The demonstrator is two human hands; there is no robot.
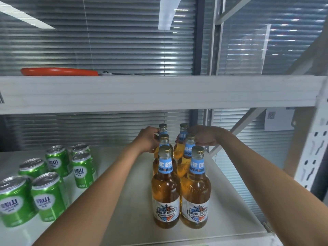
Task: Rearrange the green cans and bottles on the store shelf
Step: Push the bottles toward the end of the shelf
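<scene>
1. Six amber beer bottles stand upright on the white shelf board (124,201) in two close columns of three, running from the shelf's front edge back between the two hands.
2. Left hand (148,139) reaches to the back of the left column; its fingers are curled around the neck of the rear left bottle (163,129), just below the gold cap.
3. Right hand (204,136) reaches to the back of the right column. Its fingers curl toward the neck of the rear right bottle (183,130), while its palm lies just beside the cap of the middle right bottle (190,148). Whether the grip on the rear neck is firm cannot be told, since the fingers are partly hidden behind the bottles.
4. Nearer the camera than both hands, the front left bottle (166,197) and front right bottle (196,197) stand side by side, touching or nearly so, with blue neck bands and shield labels.
5. Just in front of the left hand, the middle left bottle (164,144) is mostly hidden by the front one.
6. Well off to the left of the left forearm, a group of green cans (48,196) stands upright on the same shelf, in loose rows running back toward the blinds.
7. Above both hands, an orange flat object (58,71) lies on the upper shelf (142,93).
</scene>
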